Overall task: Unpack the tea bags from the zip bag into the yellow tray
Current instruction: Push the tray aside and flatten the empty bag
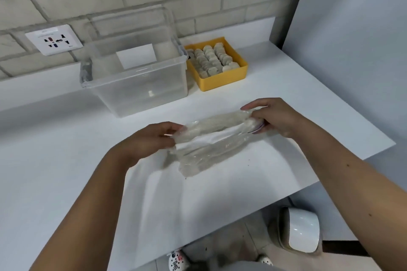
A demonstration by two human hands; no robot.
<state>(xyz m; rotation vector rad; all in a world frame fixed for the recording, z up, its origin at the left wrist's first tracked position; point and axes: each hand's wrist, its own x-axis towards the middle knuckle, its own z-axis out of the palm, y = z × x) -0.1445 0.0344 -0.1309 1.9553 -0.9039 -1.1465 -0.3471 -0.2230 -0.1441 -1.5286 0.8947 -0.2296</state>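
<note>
My left hand (152,138) and right hand (275,116) pinch the seemingly empty bag (211,138); tray (222,81) at one o'clock looks full; next, discard.

Clear tub (141,86) on white counter (55,160), socket (54,39) behind, perhaps a bin (299,231) below.

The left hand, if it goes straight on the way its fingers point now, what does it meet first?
The left hand points along the zip bag it grips, so the bag would bunch up first; behind it, probably the right hand at the other end.
</note>
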